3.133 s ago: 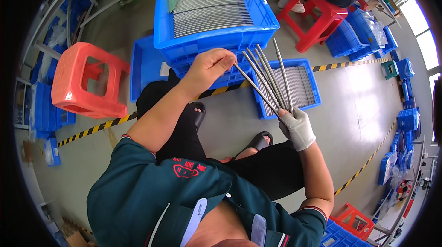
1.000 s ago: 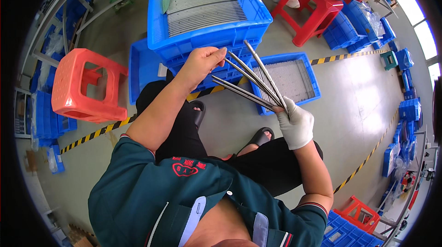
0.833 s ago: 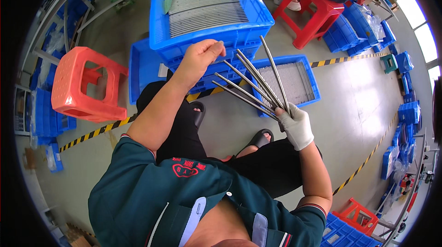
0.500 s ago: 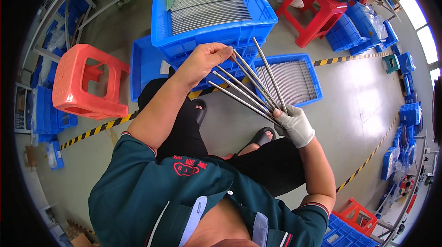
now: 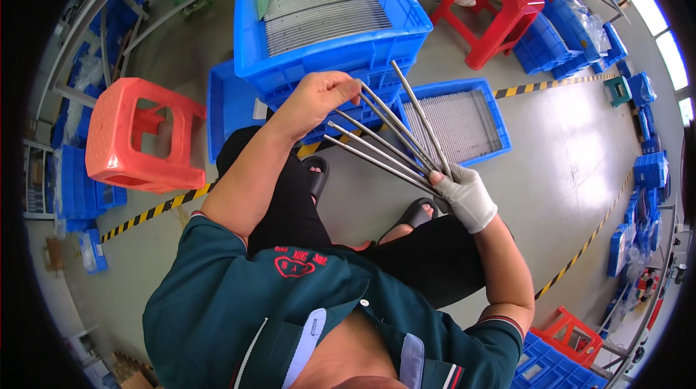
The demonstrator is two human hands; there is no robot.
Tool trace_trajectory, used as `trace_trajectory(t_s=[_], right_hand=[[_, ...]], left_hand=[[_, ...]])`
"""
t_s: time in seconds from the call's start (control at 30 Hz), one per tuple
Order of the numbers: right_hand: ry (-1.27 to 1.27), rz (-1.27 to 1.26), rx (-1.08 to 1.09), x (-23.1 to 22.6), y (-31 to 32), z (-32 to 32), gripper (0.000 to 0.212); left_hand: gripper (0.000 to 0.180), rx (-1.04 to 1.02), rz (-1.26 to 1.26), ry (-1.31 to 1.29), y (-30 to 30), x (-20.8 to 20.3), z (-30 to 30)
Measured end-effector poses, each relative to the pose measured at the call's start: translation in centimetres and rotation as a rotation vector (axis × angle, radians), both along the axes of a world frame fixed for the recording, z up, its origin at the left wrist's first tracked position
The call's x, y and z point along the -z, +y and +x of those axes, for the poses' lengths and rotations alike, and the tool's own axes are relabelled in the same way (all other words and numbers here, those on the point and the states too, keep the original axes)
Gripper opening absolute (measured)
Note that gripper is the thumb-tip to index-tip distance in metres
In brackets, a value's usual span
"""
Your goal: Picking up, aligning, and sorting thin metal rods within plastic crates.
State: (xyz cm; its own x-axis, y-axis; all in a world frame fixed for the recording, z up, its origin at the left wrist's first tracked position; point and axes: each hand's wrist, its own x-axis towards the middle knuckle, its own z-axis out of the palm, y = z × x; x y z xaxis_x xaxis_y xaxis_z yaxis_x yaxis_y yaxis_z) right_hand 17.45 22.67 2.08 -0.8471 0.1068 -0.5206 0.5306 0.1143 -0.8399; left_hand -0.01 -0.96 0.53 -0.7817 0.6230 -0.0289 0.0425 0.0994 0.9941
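Note:
Several slim metal rods (image 5: 421, 119) spread like a fan in front of me. My right hand (image 5: 466, 197), in a pale glove, is closed round their lower ends with the thumb on top. Bare and bent at the wrist, my left hand (image 5: 319, 102) pinches the far end of one rod between thumb and fingertips. Beyond it stands a stacked blue crate (image 5: 254, 63) with rows of similar rods (image 5: 326, 8) and a bit of green material at their left edge. A lower blue crate (image 5: 505, 135) behind the fan also holds rods (image 5: 460, 128) in rows.
An orange-red stool (image 5: 109, 135) stands at left, beside a blue bin (image 5: 221, 110). Another person sits on a red stool (image 5: 500, 15) at far right. Yellow-black floor tape (image 5: 167, 204) crosses the floor. More blue crates (image 5: 544, 363) line the right side.
Both hands hold nearly the same pose. The fanned rods have spread a little, the leftmost ends shifting slightly to the left. The camera view has moved slightly.

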Motion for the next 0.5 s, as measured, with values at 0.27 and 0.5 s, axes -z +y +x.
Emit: trace_trajectory(t_s=[0.27,0.5], right_hand=[[0.01,0.025,-0.021,0.2,0.2,0.3,0.032],[0.11,0.37,-0.118,0.7,0.4,0.5,0.031]], left_hand=[[0.03,-0.05,0.117,0.061,0.5,0.2,0.2],[0.029,-0.057,0.042,0.2,0.4,0.1,0.2]])
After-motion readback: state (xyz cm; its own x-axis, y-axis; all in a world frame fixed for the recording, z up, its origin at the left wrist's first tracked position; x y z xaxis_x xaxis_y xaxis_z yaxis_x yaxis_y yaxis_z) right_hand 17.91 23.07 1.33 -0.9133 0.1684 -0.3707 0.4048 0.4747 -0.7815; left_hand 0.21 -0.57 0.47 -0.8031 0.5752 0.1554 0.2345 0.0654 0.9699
